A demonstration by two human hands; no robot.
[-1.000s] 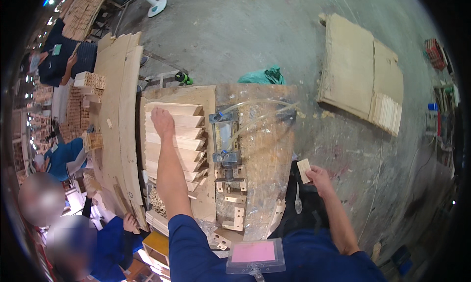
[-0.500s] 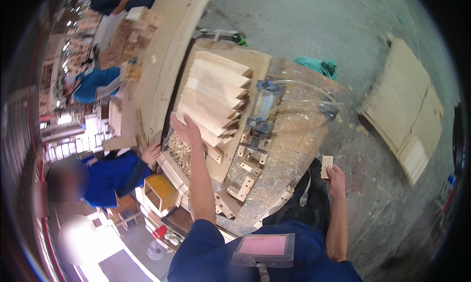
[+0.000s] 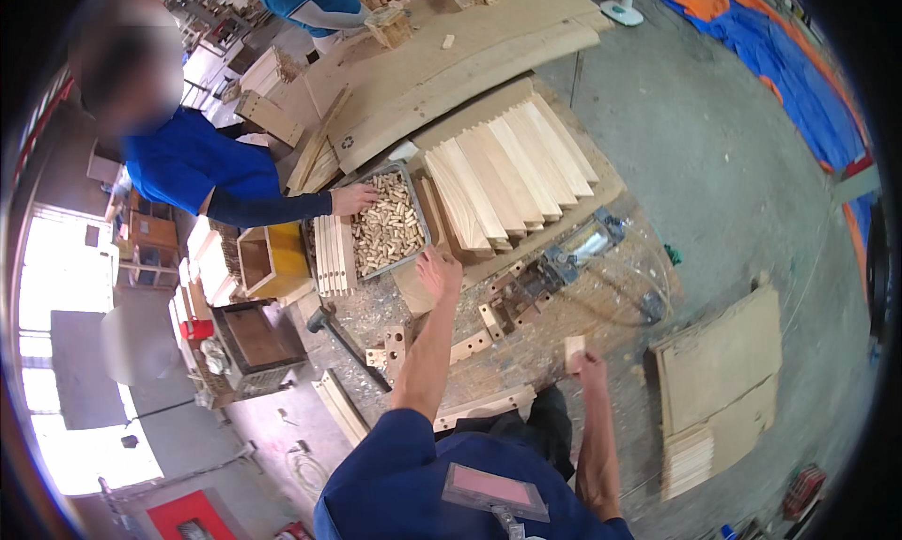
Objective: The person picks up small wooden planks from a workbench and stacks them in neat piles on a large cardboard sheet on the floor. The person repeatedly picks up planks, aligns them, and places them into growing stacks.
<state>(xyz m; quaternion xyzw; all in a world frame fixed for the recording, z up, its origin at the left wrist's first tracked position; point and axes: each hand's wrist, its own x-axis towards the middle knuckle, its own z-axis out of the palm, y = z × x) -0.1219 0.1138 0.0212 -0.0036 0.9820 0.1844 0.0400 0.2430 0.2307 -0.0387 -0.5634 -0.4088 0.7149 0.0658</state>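
My right hand [image 3: 590, 369] pinches a small flat pale wooden block [image 3: 574, 350] by its lower end, just off the near edge of the workbench [image 3: 601, 300]. Reaching forward, my left hand [image 3: 439, 275] is over the bench by the near right corner of a grey tray [image 3: 425, 205] heaped with short wooden dowels [image 3: 387, 225]. Its fingers are loosely apart, and nothing shows in them. Beyond it leans a row of pale wooden boards [image 3: 507, 169]. A clamp fixture with an air cylinder [image 3: 568, 261] and wooden stops [image 3: 490, 321] lies between my hands.
A co-worker in blue stands at left, one hand [image 3: 353, 199] at the dowels. Drilled wooden strips [image 3: 334, 254], a yellow box [image 3: 268, 263] and a hammer [image 3: 329, 329] lie on the left. Cardboard [image 3: 719, 352] with stacked slats [image 3: 688, 463] rests on the floor at right.
The view has swung leftward. My left hand has come down and back beside the dowel tray. The co-worker's hand now reaches the dowels. My right hand still holds the wooden block.
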